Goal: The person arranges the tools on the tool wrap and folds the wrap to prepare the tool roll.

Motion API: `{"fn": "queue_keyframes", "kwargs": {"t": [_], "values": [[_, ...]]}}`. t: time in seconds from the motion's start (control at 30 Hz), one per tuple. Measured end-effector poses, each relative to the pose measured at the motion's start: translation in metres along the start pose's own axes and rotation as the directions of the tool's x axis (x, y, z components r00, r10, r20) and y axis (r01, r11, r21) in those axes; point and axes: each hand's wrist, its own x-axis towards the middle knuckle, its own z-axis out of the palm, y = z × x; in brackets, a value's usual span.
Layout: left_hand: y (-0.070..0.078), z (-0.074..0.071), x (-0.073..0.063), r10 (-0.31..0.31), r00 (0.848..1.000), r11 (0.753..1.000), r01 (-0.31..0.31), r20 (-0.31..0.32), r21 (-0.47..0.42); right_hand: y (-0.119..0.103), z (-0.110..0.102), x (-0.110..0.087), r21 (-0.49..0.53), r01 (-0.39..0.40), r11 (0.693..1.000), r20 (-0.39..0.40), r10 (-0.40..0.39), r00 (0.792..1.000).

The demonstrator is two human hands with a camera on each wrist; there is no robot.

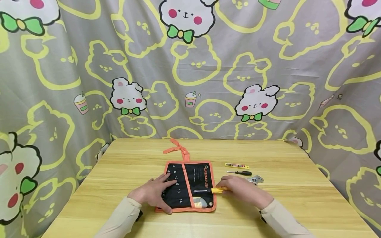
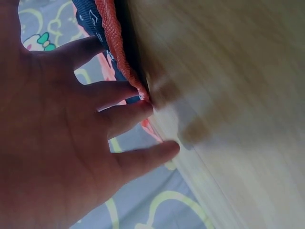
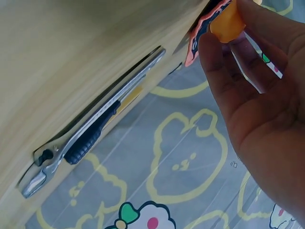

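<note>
A black tool pouch [image 1: 200, 175] with orange trim and printed numbers lies unrolled on the table. My left hand [image 1: 153, 192] rests on its left part, fingers spread; in the left wrist view the fingertips [image 2: 143, 109] touch the orange edge. At the pouch's right side my right hand [image 1: 242, 190] pinches the yellow handle of a screwdriver [image 1: 218, 190], whose shaft lies over the right half of the pouch, pointing left. In the right wrist view the handle end [image 3: 228, 24] shows between thumb and fingers. A grey and yellow tool [image 1: 200, 202] sits in the lower right pocket.
Right of the pouch lie an adjustable wrench [image 1: 256, 179], partly hidden by my right hand, a black-handled screwdriver [image 1: 244, 173] and a flat yellow pack [image 1: 237, 165]. An orange tie strap [image 1: 178, 147] extends behind the pouch. A patterned curtain [image 1: 190, 72] hangs beyond the wooden table [image 1: 119, 165].
</note>
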Motion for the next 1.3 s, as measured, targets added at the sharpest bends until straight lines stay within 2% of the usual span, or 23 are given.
{"fn": "queue_keyframes", "kwargs": {"t": [0.2,0.33,0.53,0.73,1.3], "values": [[-0.001,0.0,0.0,0.026,1.0,0.998,-0.026,0.009,-0.065,-0.003,0.004,0.005,0.042,-0.035,0.999,0.045,0.033,0.998],[0.0,0.0,0.0,0.03,1.0,0.996,-0.029,0.008,-0.078,-0.004,0.007,0.007,0.049,-0.044,0.998,0.058,0.041,0.997],[0.001,0.0,0.0,0.036,0.999,0.996,-0.037,-0.009,-0.083,-0.005,0.009,0.009,0.049,-0.025,0.998,0.041,0.023,0.999],[0.001,0.002,0.001,0.039,0.999,0.996,-0.04,-0.021,-0.079,-0.007,0.009,0.012,0.068,-0.048,0.997,0.07,0.043,0.997],[0.0,0.002,0.003,0.026,1.0,0.997,-0.026,0.005,-0.073,-0.017,0.014,0.029,0.082,-0.037,0.996,0.098,0.028,0.995]]}}
